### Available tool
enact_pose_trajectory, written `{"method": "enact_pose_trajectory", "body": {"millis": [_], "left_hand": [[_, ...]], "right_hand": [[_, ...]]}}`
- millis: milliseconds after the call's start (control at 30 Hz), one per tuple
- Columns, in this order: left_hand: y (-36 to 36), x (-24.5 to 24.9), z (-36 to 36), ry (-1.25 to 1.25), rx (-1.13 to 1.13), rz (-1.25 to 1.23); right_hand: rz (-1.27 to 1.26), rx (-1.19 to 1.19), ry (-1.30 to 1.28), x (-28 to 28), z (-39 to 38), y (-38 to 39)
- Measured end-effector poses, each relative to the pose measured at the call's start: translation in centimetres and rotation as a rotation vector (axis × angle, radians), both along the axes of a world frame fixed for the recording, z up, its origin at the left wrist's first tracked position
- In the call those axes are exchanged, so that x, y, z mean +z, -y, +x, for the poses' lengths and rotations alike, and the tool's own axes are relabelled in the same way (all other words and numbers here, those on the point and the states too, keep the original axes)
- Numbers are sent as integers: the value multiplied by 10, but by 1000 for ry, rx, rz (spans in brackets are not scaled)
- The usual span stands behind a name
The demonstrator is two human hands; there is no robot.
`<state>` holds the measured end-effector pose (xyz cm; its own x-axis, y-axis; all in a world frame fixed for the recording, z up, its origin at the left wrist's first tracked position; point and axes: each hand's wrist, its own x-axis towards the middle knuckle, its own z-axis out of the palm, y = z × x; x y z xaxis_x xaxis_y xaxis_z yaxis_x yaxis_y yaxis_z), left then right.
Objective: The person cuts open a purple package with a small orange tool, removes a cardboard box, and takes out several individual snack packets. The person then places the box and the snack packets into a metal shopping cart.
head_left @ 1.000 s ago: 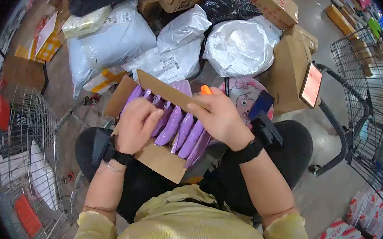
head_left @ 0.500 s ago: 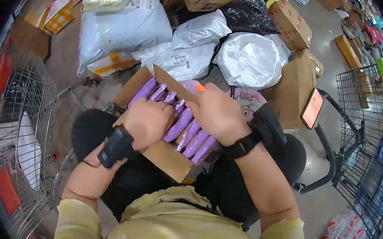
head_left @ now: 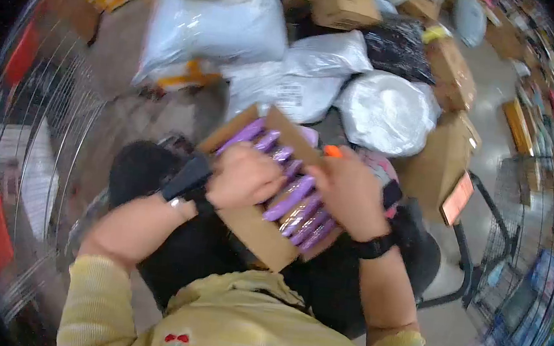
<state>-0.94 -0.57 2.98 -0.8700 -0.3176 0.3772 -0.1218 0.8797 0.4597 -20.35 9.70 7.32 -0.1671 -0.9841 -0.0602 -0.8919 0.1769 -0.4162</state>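
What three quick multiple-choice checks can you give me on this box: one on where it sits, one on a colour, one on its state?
1. Where does the cardboard box sit?
A. on the person's lap
B. in a wire cart
C. on a shelf

2. What colour are the packs inside it?
A. green
B. purple
C. white

3. What state is the box in?
A. taped shut
B. open
C. crushed flat

Answers:
1 A, black-trousered legs lie under it.
2 B, purple wrappers fill it.
3 B, its flap stands up and the contents show.
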Motion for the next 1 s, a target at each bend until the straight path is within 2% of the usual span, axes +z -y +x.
{"method": "enact_pose_trajectory", "body": {"millis": [33,333,400,700,767,833,900,933,1000], "left_hand": [[2,0,2,-13,-39,26],[-8,10,1,-27,-33,9],[-9,12,0,-32,-45,14],[-10,23,2,4,-62,12],[-3,25,1,8,-55,-2],[18,34,-5,110,-172,-148],[42,53,-10,359,-142,-290],[51,54,-10,354,-133,-365],[56,48,-9,346,-117,-459]], "right_hand": [[-20,53,44,0,-4,4],[124,7,18,18,-7,1],[36,48,-101,8,-7,-2],[-32,-3,-100,1,-3,-12],[-61,-7,-20,3,-5,-13],[-133,-7,54,5,-11,-8],[124,-190,782,23,-13,-1],[178,-184,743,40,-11,-3],[198,-149,647,21,-9,-5]]}}
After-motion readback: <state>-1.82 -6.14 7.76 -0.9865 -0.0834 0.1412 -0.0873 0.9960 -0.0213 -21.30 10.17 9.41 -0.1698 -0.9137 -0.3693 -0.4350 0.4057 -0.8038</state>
